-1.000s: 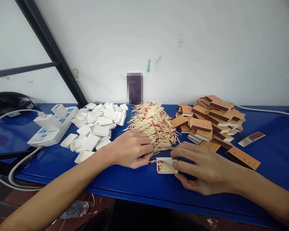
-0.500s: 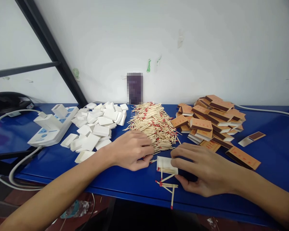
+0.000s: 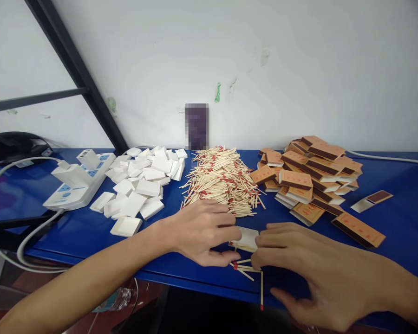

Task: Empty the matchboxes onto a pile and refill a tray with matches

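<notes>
A white matchbox tray with a few matches in it lies near the table's front edge, between my hands. My left hand is at the tray's left side, thumb and fingers apart, nothing seen between them. Over the tray's right end reaches my right hand, its thumb spread away from the fingers. Several loose matches lie in front of the tray, partly under my right fingertips. Behind it rises a large heap of red-tipped matches.
White trays are piled on the left, orange and brown matchbox sleeves on the right. A power strip with plugs and cables sits at the far left of the blue table. A dark pixelated object stands by the wall.
My left hand has moved right and nearer, to the tray's left edge. My right hand has come nearer, and its thumb has opened away from the tray. The view has shifted slightly.
</notes>
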Motion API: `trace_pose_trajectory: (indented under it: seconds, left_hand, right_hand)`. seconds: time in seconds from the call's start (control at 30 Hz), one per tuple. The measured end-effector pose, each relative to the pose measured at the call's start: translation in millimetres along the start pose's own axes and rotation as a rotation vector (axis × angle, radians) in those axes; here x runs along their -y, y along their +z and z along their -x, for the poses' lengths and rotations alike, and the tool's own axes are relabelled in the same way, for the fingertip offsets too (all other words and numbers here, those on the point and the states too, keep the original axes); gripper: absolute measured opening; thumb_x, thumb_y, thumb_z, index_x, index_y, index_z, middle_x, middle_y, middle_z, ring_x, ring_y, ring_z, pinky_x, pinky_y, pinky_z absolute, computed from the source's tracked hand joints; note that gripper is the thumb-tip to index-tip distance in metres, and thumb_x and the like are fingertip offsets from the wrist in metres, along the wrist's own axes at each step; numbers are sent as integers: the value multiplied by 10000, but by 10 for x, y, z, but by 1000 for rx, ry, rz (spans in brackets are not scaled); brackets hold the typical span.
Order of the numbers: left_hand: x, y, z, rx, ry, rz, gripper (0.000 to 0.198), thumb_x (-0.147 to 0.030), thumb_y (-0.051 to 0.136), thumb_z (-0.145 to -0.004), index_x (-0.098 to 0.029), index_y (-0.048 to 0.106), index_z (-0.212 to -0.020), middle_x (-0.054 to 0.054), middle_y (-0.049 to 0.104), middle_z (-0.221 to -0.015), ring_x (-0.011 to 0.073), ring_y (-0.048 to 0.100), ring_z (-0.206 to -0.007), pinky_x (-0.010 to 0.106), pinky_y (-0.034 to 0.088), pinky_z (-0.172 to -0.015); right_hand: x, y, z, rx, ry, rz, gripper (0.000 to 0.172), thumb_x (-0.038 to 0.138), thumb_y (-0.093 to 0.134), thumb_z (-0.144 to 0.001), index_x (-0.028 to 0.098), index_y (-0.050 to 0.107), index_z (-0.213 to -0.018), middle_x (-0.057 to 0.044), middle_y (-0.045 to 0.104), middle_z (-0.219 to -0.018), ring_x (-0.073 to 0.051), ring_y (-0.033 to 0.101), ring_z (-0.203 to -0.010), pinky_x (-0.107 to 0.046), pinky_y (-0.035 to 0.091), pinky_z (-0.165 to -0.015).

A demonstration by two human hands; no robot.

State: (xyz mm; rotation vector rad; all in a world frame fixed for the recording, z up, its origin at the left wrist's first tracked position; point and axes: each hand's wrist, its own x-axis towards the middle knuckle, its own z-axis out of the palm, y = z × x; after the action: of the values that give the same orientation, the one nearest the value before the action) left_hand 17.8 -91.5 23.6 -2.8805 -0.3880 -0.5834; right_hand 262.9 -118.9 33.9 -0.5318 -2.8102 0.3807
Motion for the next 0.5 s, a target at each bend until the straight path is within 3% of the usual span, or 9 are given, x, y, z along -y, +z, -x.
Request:
trace_pose_trajectory:
  seconds: [0.2,0.5]
  left_hand:
    - [-5,7,-15,10,-50,-7,277,-409,543,-907,-180,637,-782,20,589,-718,164,495,-660,324,372,-579]
    - [-23,36,-14,4,-114,115,212,-299,579,-870,-175,628,-704,25,600,-759,148,510,-683,308,403,-616]
  right_hand:
    - [8,45,-38,169,50,-79,77,183,600,-855,245,643,-863,36,637,-751,-132,573,-695,-284,390,-650]
    - [-33,157,-76,70,-37,49,212,222,495,-954,210,592,-766,31,615,-691,-132,509,-619,-314,347,-617]
